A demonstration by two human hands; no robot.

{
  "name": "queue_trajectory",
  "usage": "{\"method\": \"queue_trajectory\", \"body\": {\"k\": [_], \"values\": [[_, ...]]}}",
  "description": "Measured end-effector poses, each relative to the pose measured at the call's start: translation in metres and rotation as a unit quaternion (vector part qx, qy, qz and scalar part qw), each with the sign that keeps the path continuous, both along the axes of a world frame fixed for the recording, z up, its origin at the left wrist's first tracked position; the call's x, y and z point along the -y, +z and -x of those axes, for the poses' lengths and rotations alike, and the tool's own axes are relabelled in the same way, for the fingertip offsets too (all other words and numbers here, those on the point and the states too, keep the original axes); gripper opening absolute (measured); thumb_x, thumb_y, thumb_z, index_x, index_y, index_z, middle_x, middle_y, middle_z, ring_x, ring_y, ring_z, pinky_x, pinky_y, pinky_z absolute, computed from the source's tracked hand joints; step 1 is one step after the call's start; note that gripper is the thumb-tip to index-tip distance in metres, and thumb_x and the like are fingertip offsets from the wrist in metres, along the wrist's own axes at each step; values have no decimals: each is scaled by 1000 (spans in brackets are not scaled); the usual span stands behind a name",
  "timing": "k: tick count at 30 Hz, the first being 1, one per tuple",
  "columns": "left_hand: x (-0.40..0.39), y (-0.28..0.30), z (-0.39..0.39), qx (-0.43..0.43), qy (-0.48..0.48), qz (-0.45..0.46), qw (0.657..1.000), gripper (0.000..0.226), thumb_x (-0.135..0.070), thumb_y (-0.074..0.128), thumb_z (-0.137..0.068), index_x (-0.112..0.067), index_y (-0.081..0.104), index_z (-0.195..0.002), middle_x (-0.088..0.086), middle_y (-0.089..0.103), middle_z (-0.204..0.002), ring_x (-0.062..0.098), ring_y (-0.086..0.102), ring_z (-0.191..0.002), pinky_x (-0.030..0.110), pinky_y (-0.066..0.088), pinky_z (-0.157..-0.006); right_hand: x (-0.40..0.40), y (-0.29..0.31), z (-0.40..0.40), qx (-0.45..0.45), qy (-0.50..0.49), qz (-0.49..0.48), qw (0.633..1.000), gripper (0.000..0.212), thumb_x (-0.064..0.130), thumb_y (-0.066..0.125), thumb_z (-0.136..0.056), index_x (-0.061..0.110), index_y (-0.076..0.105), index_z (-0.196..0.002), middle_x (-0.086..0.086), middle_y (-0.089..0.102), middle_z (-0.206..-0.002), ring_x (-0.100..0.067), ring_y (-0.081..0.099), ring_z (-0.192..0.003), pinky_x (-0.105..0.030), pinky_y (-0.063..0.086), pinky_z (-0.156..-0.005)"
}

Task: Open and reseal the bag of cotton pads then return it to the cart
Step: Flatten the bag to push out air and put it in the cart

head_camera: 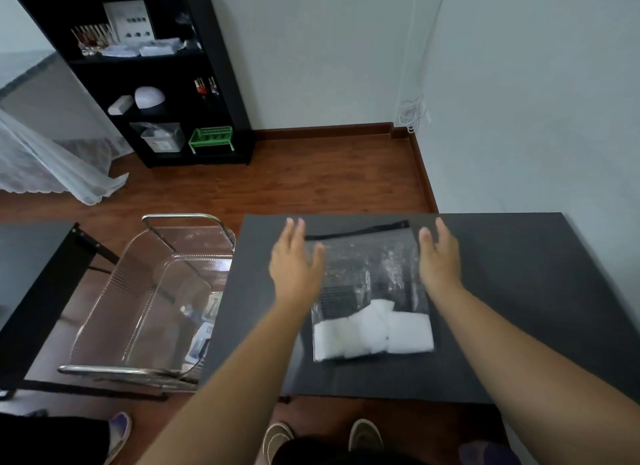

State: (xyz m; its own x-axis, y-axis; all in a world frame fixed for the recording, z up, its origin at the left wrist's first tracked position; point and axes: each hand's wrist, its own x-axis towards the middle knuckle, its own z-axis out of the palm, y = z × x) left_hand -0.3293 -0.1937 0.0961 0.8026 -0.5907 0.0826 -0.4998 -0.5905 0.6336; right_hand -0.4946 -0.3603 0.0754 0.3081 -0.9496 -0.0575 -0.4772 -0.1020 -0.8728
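A clear plastic bag [370, 277] with a black zip strip [356, 232] along its far edge lies flat on the dark table [512, 291]. White cotton pads [374, 333] fill its near end. My left hand [294, 263] hovers at the bag's left edge, fingers spread, thumb over the plastic. At the bag's right edge my right hand [438, 260] is open too. Neither hand grips anything. The clear cart [156, 291] stands to the left of the table.
The cart has a chrome handle [188, 218] and some small items in its lower level. A second dark table [31, 274] is at the far left. A black shelf unit [156, 73] stands against the wall. Shoes show at the bottom.
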Motion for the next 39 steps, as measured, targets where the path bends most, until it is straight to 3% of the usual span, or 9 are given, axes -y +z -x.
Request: {"method": "queue_trajectory", "body": {"k": [2,5,10,16,25,39], "values": [[1,-28,29,-12,-62,-66,996,57,-42,37,-100,-24,24,-153,-5,11,-164,23,11,-149,48,11,-119,-17,-21,0,-127,73,93,985,60,44,34,-100,23,22,-155,-5,20,-163,-26,20,-148,-47,18,-118],[1,-64,47,-20,-124,-149,981,57,-44,22,-103,-23,12,-155,-10,-6,-164,20,-11,-150,47,-7,-118,-38,-52,1,-275,205,154,927,62,47,25,-101,26,8,-157,-2,-4,-166,-25,-5,-152,-45,-3,-120],[20,-84,44,26,-169,-209,963,58,-44,16,-103,-24,-1,-155,-10,-16,-161,21,-19,-148,48,-14,-117,-43,-78,-4,-362,286,165,872,64,53,16,-99,33,-12,-154,3,-25,-162,-16,-29,-144,-40,-18,-114],[17,-106,45,48,-187,-240,951,56,-54,9,-99,-46,-21,-146,-12,-32,-156,17,-38,-139,47,-25,-111,-45,-89,-8,-405,311,170,843,61,56,13,-99,45,-24,-147,6,-42,-154,-20,-37,-141,-41,-24,-112],[21,-116,42,50,-186,-235,953,56,-51,5,-99,-45,-28,-143,-16,-42,-151,12,-45,-135,45,-27,-110,-42,-93,-10,-403,303,159,849,60,59,3,-94,49,-29,-144,10,-46,-151,-16,-38,-140,-42,-19,-115],[24,-121,39,7,-201,-261,944,55,-52,6,-100,-45,-24,-145,-14,-38,-154,16,-39,-138,50,-21,-114,-34,-99,-14,-405,336,90,846,58,57,7,-95,56,-37,-132,15,-48,-148,-13,-40,-138,-42,-22,-114]]}}
